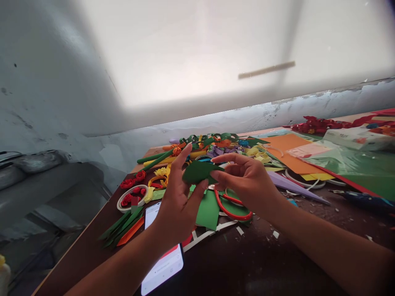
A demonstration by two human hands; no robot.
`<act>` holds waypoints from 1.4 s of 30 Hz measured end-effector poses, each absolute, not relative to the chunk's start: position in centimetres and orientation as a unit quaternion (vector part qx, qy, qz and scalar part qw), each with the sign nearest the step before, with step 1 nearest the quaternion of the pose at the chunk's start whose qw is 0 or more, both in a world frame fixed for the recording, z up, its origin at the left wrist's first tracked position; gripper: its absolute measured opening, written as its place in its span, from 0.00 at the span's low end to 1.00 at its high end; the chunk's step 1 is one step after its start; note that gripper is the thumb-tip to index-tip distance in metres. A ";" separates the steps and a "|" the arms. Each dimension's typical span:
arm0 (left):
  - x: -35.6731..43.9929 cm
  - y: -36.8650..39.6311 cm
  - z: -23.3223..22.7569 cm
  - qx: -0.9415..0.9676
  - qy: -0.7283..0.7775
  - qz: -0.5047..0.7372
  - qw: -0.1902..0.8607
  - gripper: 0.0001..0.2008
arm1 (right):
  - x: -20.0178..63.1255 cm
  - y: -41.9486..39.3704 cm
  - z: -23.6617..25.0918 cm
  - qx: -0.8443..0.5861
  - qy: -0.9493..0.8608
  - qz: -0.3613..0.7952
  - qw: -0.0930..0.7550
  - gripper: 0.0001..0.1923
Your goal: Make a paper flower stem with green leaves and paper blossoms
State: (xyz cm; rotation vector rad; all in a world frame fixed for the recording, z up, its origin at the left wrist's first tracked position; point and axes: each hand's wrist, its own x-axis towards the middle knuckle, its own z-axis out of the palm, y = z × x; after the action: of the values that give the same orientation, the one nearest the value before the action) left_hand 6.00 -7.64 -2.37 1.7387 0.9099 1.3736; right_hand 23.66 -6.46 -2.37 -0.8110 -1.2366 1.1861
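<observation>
Both hands hold a small dark green paper piece (197,172) above the dark brown table (247,263). My left hand (179,201) pinches its left side between thumb and fingers. My right hand (247,181) grips its right edge with fingertips. Under the hands lie a green paper sheet (208,211) and red-handled scissors (230,207). A smartphone (162,263) with a lit screen lies below my left wrist.
Rolled paper flowers, green stems (154,158) and coloured strips pile up at the back. A white tape ring holding red paper roses (132,197) sits left. Orange (290,150) and green sheets (354,172) lie right, with a glue gun (364,199). The table edge runs diagonally at left.
</observation>
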 end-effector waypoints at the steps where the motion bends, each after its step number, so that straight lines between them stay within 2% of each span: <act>1: 6.0 -7.7 -2.3 0.680 0.350 0.518 0.383 0.39 | 23.7 -6.5 -2.4 -0.344 -0.537 0.505 0.582 0.18; 3: 6.0 -7.8 -2.1 0.681 0.337 0.502 0.413 0.40 | 23.8 -6.6 -2.4 -0.333 -0.554 0.500 0.576 0.17; 6: 6.0 -7.6 -1.9 0.647 0.320 0.557 0.410 0.39 | 23.7 -6.8 -2.3 -0.315 -0.563 0.492 0.584 0.17; 8: 6.0 -7.5 -1.8 0.626 0.320 0.593 0.392 0.30 | 23.6 -7.0 -2.2 -0.312 -0.551 0.486 0.603 0.18; 10: 5.9 -7.3 -1.7 0.640 0.330 0.577 0.385 0.13 | 23.5 -7.1 -2.1 -0.316 -0.540 0.480 0.615 0.21; 11: 5.9 -7.2 -1.6 0.659 0.334 0.552 0.387 0.09 | 23.4 -7.2 -2.1 -0.320 -0.538 0.477 0.617 0.23; 15: 5.9 -7.1 -1.8 0.704 0.348 0.483 0.388 0.18 | 23.4 -7.3 -2.3 -0.337 -0.541 0.469 0.611 0.26; 21: 5.7 -6.8 -2.3 0.694 0.364 0.507 0.359 0.16 | 23.0 -7.2 -2.7 -0.318 -0.536 0.516 0.589 0.14; 25: 5.7 -6.9 -2.1 0.702 0.367 0.506 0.341 0.17 | 23.1 -7.3 -2.7 -0.314 -0.533 0.532 0.578 0.16; 27: 5.6 -6.9 -1.9 0.705 0.367 0.500 0.344 0.18 | 23.6 -7.5 -2.7 -0.307 -0.563 0.496 0.585 0.16; 30: 5.1 -6.8 -1.5 0.715 0.344 0.462 0.395 0.18 | 25.0 -7.6 -2.6 -0.271 -0.672 0.351 0.593 0.22; 32: 4.7 -6.7 -1.2 0.718 0.322 0.433 0.440 0.17 | 25.8 -7.5 -2.4 -0.229 -0.759 0.237 0.562 0.23; 34: 4.4 -6.7 -1.0 0.720 0.309 0.422 0.456 0.16 | 26.3 -7.2 -2.2 -0.194 -0.824 0.161 0.507 0.19; 36: 4.4 -6.7 -0.9 0.722 0.309 0.423 0.452 0.17 | 26.5 -7.0 -2.0 -0.184 -0.851 0.129 0.475 0.15; 42: 4.8 -6.7 -1.2 0.744 0.328 0.420 0.402 0.18 | 25.7 -7.2 -2.4 -0.229 -0.835 0.137 0.481 0.07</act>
State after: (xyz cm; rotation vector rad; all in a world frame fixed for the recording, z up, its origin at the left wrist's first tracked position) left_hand 4.83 -6.67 -1.23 1.8813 0.8286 1.0624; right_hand 25.73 -7.17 -2.40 -0.5582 -2.0365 0.3336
